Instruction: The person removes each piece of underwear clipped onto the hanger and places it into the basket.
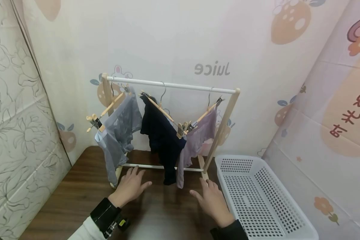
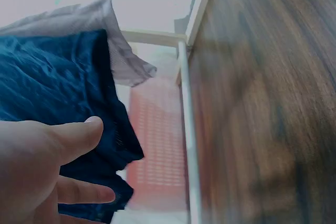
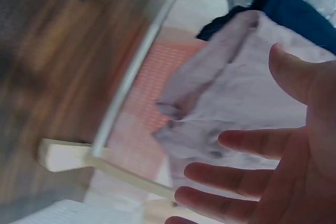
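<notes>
Three small garments hang from clip hangers on a wooden rack with a white top rail [image 1: 171, 85]. A grey-blue garment [image 1: 118, 123] is on the left, a navy one [image 1: 165, 140] in the middle, a lilac one [image 1: 201, 133] on the right. Low before the rack, my left hand [image 1: 128, 186] has its fingers spread and holds nothing, nearest the grey-blue garment and the lower bar [image 1: 150, 166]. My right hand [image 1: 212, 201], also spread and holding nothing, is by the rack's right foot. The right wrist view shows its fingers [image 3: 236, 179] overlapping the lilac garment [image 3: 247, 98].
A white perforated plastic basket [image 1: 227, 191] stands at the right, close beside my right hand. The rack is on a brown wood-grain table [image 1: 69, 193], against a printed wall [image 1: 168, 40]. Another patterned panel [image 1: 15, 116] rises along the left.
</notes>
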